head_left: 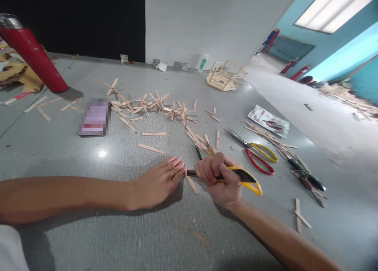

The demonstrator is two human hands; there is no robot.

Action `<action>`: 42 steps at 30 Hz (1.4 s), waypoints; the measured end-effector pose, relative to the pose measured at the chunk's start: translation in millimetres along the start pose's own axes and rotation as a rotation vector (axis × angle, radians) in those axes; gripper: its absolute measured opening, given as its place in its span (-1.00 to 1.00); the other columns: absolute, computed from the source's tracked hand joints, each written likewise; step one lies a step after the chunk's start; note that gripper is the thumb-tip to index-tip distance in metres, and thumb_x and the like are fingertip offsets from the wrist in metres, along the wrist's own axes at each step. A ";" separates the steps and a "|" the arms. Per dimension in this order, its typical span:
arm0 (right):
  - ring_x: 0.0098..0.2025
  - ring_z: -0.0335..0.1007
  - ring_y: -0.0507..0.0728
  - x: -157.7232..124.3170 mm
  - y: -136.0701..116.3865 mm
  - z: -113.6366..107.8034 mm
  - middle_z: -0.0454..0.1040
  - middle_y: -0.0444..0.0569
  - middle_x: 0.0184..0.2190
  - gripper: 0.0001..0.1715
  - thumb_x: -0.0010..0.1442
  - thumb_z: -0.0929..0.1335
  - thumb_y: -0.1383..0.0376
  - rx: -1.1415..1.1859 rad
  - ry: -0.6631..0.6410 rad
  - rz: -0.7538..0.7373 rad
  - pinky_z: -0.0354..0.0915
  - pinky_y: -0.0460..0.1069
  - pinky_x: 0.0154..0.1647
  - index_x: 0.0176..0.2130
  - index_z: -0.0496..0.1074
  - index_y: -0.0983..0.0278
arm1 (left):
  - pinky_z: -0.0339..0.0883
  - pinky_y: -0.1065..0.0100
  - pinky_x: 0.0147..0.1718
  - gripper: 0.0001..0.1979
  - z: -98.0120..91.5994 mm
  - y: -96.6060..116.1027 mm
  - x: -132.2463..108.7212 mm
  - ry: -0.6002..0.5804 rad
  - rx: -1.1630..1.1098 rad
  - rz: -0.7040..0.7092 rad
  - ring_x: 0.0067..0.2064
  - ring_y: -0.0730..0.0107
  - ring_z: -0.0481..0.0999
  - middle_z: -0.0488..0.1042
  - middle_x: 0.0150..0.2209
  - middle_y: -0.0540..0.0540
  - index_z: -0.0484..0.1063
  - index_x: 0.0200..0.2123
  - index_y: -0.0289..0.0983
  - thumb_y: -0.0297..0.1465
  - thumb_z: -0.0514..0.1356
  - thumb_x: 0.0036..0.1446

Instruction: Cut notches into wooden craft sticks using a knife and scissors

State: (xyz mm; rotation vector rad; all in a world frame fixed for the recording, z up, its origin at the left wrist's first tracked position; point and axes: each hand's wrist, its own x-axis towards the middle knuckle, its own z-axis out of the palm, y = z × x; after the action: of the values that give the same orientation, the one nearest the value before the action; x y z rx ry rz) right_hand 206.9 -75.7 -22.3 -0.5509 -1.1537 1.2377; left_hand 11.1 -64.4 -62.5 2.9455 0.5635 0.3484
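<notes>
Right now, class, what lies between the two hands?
In the head view, the dark shaft of the yellow-handled tool lies between the left hand and the right hand, with a wooden stick slanting below it.

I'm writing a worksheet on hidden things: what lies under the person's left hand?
A wooden stick shows beside the left hand, near a yellow-handled tool. Anything directly beneath the hand is covered, so whether the stick continues there cannot be told.

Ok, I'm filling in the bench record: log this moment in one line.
left hand: palm down, fingertips near wooden stick | right hand: gripping yellow-handled tool, shaft toward left hand | nearby: scissors
</notes>
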 end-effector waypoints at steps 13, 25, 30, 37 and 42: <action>-0.53 0.09 -0.01 -4.1 7.5 3.9 0.23 -0.25 -0.40 -0.65 0.24 0.51 0.17 -0.146 0.108 0.005 0.11 -0.03 -0.48 -0.31 0.27 0.13 | 0.14 -0.10 0.36 -0.52 3.2 -2.3 -2.3 0.051 0.008 -0.043 0.38 -0.13 0.28 0.34 0.29 -0.54 0.19 0.30 -0.60 -0.57 0.00 0.35; -0.65 -0.15 -0.01 -5.0 18.6 13.4 0.01 -0.29 -0.68 -0.41 0.41 0.35 0.16 -0.107 0.169 -0.018 -0.03 -0.03 -0.58 -0.59 0.13 0.20 | 0.16 -0.07 0.35 -0.53 8.3 -2.6 -1.9 0.073 0.072 -0.054 0.35 -0.09 0.33 0.36 0.28 -0.52 0.22 0.28 -0.60 -0.54 0.00 0.35; -0.71 -0.28 -0.04 -3.7 23.0 16.9 -0.09 -0.32 -0.75 -0.36 0.33 0.36 0.14 -0.041 0.168 -0.038 -0.16 -0.04 -0.66 -0.65 0.02 0.19 | 0.14 -0.07 0.34 -0.51 4.5 -4.9 -0.6 0.047 0.111 -0.004 0.34 -0.14 0.34 0.37 0.26 -0.57 0.25 0.25 -0.66 -0.48 0.04 0.33; -0.69 -0.27 -0.03 -11.1 24.4 19.1 -0.09 -0.31 -0.74 -0.38 0.35 0.33 0.19 -0.042 0.198 -0.078 -0.14 -0.02 -0.64 -0.65 0.03 0.19 | 0.14 0.02 0.34 -0.51 -4.2 -8.4 1.3 0.001 0.209 0.041 0.32 -0.09 0.38 0.40 0.26 -0.47 0.30 0.25 -0.63 -0.46 0.04 0.35; -0.65 -0.18 -0.02 -17.3 27.3 21.3 -0.04 -0.28 -0.70 -0.38 0.42 0.31 0.20 -0.106 0.202 -0.102 -0.11 0.00 -0.59 -0.62 0.07 0.21 | 0.17 0.01 0.31 -0.54 -7.8 -6.3 6.3 -0.011 0.276 0.068 0.26 -0.12 0.44 0.44 0.21 -0.53 0.38 0.18 -0.68 -0.47 0.07 0.34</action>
State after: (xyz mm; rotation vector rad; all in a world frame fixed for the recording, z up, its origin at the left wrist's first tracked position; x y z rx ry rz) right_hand 177.4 -88.6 -43.9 -0.6728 -1.0668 1.0133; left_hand 12.7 -55.7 -54.7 3.2353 0.5509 0.2818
